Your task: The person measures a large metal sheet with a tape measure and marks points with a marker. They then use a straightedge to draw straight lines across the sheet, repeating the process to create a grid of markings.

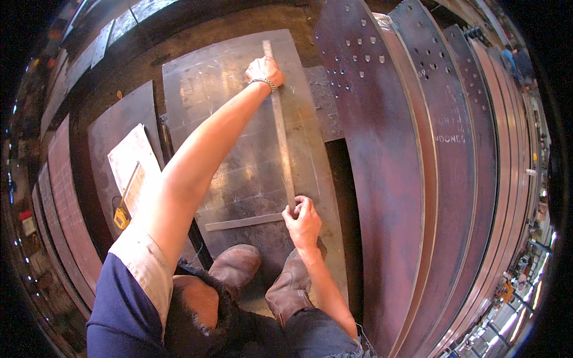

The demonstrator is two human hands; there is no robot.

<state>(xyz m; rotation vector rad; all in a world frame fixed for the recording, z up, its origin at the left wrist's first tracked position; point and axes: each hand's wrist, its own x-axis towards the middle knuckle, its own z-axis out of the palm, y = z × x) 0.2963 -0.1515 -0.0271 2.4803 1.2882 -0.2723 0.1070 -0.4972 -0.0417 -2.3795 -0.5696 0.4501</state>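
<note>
A steel framing square (282, 140) lies flat on a grey metal plate (239, 143) marked with thin scribed lines. Its long blade runs away from me, and the short arm extends left from the near corner. At the far end, my left hand (265, 70) is closed over the blade, with its fingertips partly hidden. Close to my boots, my right hand (303, 224) pinches the square at its corner between thumb and fingers. Both boots (236, 267) rest at the plate's near end.
Left of the plate, papers (134, 156) and a yellow tape measure (122, 218) with its blade partly out lie on another dark plate (113, 128). Tall steel beams (382, 149) with drilled holes stand close along the right side. A dark gap (346, 197) separates them from the plate.
</note>
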